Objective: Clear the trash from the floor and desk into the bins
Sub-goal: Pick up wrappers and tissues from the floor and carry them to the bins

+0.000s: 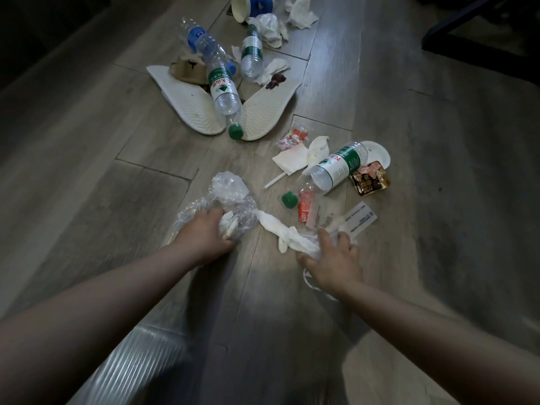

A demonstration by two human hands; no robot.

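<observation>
Bare forearms, left hand (209, 233), right hand (333, 260) (bare up to frame edge).

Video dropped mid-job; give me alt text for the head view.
Two bare hands reach down to a littered wood floor: the left hand grips crumpled clear plastic, the right hand grips a twisted white tissue. Beyond them lie plastic bottles, wrappers, tissues, a paper cup and two upturned white slippers.

Head camera looks steeply down, close over the littered floor (87, 171).
</observation>
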